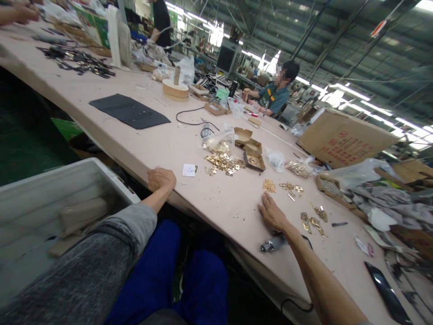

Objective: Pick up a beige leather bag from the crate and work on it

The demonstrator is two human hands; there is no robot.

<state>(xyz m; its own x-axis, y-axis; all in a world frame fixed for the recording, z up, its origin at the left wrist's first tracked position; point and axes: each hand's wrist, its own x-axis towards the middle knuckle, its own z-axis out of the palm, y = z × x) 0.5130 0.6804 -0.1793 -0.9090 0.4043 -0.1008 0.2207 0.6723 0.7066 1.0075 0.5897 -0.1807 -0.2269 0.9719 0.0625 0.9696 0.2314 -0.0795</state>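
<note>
My left hand (161, 179) rests at the near edge of the table, its fingers curled in; whatever they may hold is hidden. A small white printed label (189, 170) lies just right of it. My right hand (271, 213) lies on the tabletop with fingers stretched out, the tips at a small pile of tiny gold pieces (269, 185). Under that wrist is a grey cylindrical power tool (272, 243) with a metal tip. Beyond, flat gold metal plates (225, 163) spill from a clear plastic bag (221, 137). More gold hardware (316, 225) lies right of my right hand.
Small open cardboard boxes (254, 160) stand behind the plates. A black sheet (130, 111) lies farther left. At lower left is a white plastic crate (98, 169). A phone (386, 291) lies at right; a large carton (345, 137) and a seated co-worker (279, 97) are beyond.
</note>
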